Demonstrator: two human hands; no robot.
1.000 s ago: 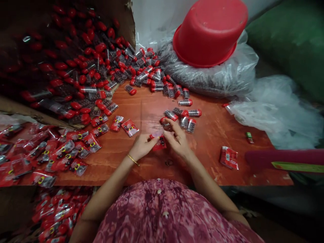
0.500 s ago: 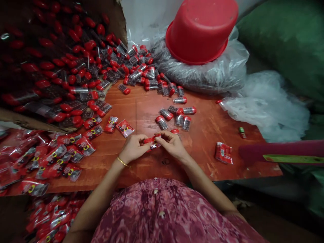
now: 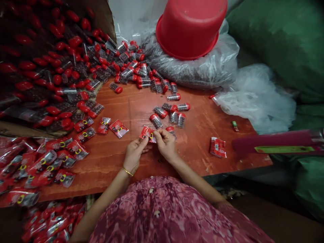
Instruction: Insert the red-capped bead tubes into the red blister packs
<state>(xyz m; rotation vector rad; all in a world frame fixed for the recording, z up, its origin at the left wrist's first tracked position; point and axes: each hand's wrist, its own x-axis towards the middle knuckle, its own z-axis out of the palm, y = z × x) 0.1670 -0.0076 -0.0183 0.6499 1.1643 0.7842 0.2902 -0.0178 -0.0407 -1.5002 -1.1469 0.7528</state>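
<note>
Both my hands meet over the middle of the reddish wooden table (image 3: 141,101). My left hand (image 3: 134,153) and my right hand (image 3: 164,143) pinch a small red printed packet (image 3: 147,133) between their fingertips, held just above the tabletop. A red-capped clear vial (image 3: 170,130) lies right behind my right hand. A few more red-capped vials (image 3: 172,113) lie loose a little further back. Two filled red packets (image 3: 112,126) rest on the table to the left of my hands.
A cardboard box (image 3: 50,67) full of red-capped vials spills onto the table at the left. Many filled red packets (image 3: 45,158) are heaped at the front left. A red plastic tub (image 3: 189,27) sits upside down on a plastic bag at the back. A stack of empty packets (image 3: 217,147) lies at the right.
My hands have brought the packet up and slightly forward, now holding it spread between the fingertips. The view has shifted a little to the right and back.
</note>
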